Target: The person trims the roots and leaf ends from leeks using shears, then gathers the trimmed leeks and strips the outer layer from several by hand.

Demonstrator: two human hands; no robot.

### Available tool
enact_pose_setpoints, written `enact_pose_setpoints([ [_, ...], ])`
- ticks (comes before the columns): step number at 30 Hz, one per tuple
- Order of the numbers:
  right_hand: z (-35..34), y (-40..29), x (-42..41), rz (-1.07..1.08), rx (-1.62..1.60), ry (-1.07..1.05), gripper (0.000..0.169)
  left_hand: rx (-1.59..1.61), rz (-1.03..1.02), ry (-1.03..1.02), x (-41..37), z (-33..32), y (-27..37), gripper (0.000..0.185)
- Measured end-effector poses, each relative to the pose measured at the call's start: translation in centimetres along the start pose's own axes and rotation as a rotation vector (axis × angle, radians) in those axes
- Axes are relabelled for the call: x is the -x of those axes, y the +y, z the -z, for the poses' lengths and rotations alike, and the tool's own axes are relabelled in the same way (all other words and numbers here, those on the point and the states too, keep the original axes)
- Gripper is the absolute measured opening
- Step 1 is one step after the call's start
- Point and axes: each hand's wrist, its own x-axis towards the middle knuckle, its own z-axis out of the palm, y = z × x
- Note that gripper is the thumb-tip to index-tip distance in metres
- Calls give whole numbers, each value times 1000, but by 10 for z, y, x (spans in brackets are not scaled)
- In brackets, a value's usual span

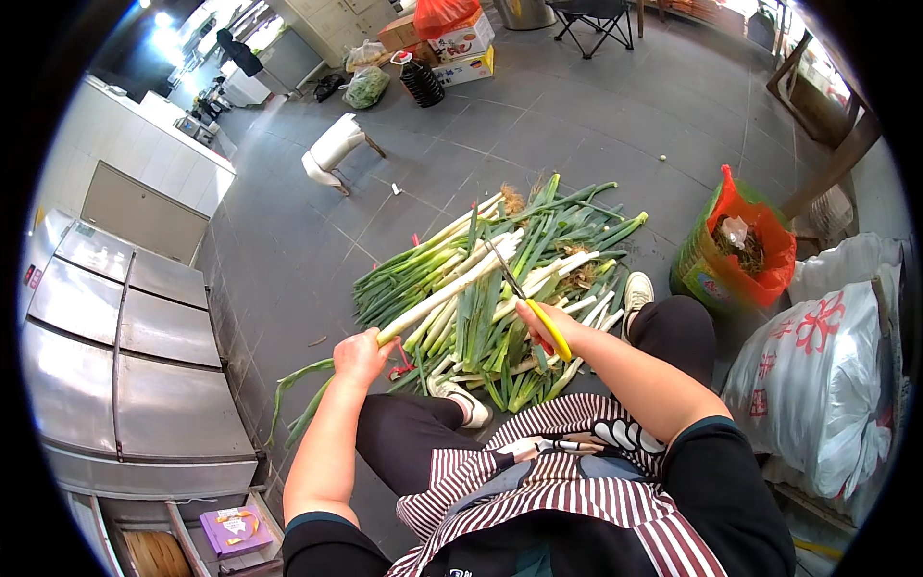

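My left hand point(363, 356) grips a long green onion point(440, 294) near its green end, and leaves trail down past my wrist. The pale root end of this stalk points away from me, over the pile. My right hand point(548, 328) holds scissors point(551, 332) with yellow handles; the blades are beside the stalk's pale end, and I cannot tell whether they touch it. Beneath both hands spreads a large heap of green onions point(490, 339) on the floor. Some lie in bundles with red ties point(399, 371), and roots show on several.
On the right stands a sack lined with a red bag point(775, 263), holding scraps. White plastic sacks point(807, 375) sit nearer me. A metal cabinet point(166, 389) lines the left. Ahead are a covered stool point(335, 151), a dark jug point(420, 81) and cartons point(461, 54).
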Motion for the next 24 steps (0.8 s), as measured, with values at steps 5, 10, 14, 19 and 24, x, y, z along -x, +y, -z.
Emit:
enact_pose_setpoints([
  [5, -4, -9, 6, 2, -68, 168, 67, 40, -71, 125, -20, -19, 1, 36],
  [10, -9, 10, -28, -90, -466, 132, 52, 257, 62, 472, -56, -23, -25, 39],
  [14, -14, 3, -33, -79, -535, 65, 47, 898, 160, 954, -81, 2, -54, 39],
  [19, -31, -2, -31, -17, -461, -112, 38, 1446, 379, 880, -81, 10, -45, 34],
  [24, -46, -3, -34, 219, -124, -350, 44, 2101, 517, 504, -76, -45, -15, 21],
])
